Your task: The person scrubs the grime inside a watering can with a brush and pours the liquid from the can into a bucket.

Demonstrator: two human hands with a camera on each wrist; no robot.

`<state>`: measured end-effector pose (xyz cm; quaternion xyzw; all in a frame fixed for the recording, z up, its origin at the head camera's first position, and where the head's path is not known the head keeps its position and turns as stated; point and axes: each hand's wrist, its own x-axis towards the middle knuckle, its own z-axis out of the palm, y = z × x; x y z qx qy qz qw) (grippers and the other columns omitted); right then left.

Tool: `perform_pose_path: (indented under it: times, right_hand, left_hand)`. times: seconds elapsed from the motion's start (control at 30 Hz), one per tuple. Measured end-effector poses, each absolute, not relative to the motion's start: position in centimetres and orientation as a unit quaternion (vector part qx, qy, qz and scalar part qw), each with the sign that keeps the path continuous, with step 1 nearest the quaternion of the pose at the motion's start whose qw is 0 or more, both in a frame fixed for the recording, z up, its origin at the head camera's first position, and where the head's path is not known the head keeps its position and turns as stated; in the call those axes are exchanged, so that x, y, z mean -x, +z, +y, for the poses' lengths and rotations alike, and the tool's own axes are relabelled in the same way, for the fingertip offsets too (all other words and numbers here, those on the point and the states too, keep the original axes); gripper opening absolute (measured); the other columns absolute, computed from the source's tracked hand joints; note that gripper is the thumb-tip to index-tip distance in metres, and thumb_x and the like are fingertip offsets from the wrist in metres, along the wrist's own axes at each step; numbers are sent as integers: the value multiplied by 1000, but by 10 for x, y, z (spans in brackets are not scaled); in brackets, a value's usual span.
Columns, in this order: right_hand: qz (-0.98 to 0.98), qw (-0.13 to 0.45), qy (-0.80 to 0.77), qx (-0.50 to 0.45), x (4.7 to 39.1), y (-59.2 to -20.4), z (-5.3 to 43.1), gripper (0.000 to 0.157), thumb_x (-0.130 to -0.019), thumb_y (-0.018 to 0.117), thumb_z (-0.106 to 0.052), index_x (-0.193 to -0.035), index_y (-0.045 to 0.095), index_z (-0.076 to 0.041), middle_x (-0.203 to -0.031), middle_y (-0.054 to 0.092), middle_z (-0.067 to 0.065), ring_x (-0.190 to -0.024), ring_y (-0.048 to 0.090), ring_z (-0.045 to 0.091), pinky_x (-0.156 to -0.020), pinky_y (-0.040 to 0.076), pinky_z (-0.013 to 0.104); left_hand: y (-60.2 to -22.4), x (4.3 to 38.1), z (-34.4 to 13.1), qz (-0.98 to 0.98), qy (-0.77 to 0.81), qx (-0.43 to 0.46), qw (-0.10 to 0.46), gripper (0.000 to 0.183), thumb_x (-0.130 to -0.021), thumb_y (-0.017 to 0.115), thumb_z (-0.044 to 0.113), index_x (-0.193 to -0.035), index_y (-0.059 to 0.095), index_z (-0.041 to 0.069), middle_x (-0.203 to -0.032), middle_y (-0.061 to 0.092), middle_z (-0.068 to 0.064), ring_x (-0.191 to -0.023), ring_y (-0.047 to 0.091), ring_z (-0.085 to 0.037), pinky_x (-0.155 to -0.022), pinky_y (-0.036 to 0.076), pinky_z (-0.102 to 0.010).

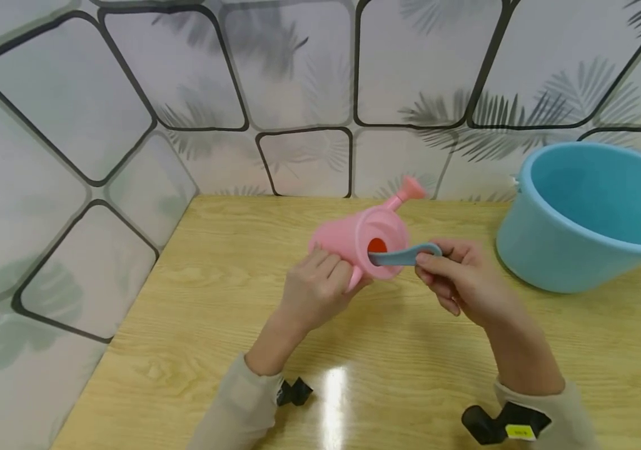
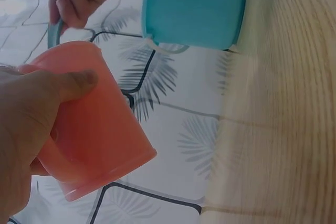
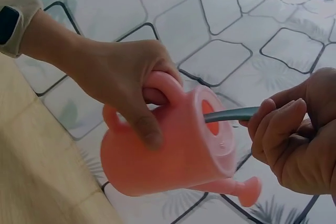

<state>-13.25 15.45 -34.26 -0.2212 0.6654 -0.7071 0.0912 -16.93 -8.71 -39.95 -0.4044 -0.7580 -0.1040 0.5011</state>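
My left hand [image 1: 317, 284] grips a pink toy watering can [image 1: 337, 237] by its handle, with the thumb [image 3: 147, 129] along its side. The can is tilted over, its round top opening facing my right hand and its sprinkler spout [image 1: 410, 189] pointing away. Between thumb and fingers, my right hand [image 1: 466, 281] pinches the looped end of a flat blue-grey handle [image 1: 404, 256]. The other end of that handle goes into the can's opening and is hidden inside, so I cannot tell what tool it belongs to. Red-orange shows inside the opening.
A large light-blue bucket [image 1: 568, 250] stands on the wooden table [image 1: 213, 350] at the right. Patterned wall panels [image 1: 297, 75] rise behind the table and along its left side. Black devices [image 1: 506, 422] are strapped at both wrists.
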Motion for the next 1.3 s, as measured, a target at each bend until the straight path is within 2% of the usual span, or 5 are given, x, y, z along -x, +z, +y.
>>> perform_pose_path:
  times: [0.2, 0.43, 0.97, 1.07, 1.3]
  right_hand:
    - [758, 23, -578, 302, 124, -335, 165, 19, -100, 52, 2, -84, 62, -2, -57, 47, 3, -40, 44, 14, -38, 41, 29]
    - [839, -39, -489, 237, 123, -336, 148, 26, -104, 51, -13, -79, 58, -11, -57, 38, -3, -44, 33, 11, -40, 31, 28]
    - [843, -238, -382, 295, 120, -347, 126, 36, -89, 71, -2, -67, 45, -14, -62, 31, -9, -55, 28, 3, -51, 27, 18]
    - [825, -290, -357, 329, 120, -348, 126, 21, -95, 66, -16, -77, 60, -7, -66, 43, -5, -58, 37, 6, -54, 33, 16]
    - [830, -367, -217, 360, 120, -349, 124, 47, -107, 40, -35, -84, 64, -2, -70, 51, 3, -56, 41, 13, -47, 41, 25]
  left_hand:
    - [-397, 169, -90, -749, -108, 411, 509, 50, -98, 63, 32, -58, 41, 13, -54, 42, 3, -51, 37, -10, -48, 33, -19]
    - [-400, 165, -91, -750, -110, 415, 503, 50, -99, 62, 33, -58, 41, 14, -53, 41, 4, -50, 36, -9, -47, 31, -18]
    - [-399, 165, -85, -746, -104, 420, 506, 48, -90, 73, 33, -59, 42, 14, -55, 42, 4, -52, 36, -9, -50, 32, -18]
    - [-398, 166, -84, -748, -102, 419, 505, 48, -89, 74, 34, -59, 42, 14, -55, 42, 4, -52, 36, -9, -50, 33, -19]
    - [-395, 164, -83, -734, -90, 432, 516, 48, -95, 67, 33, -59, 42, 14, -56, 44, 4, -52, 37, -9, -50, 34, -18]
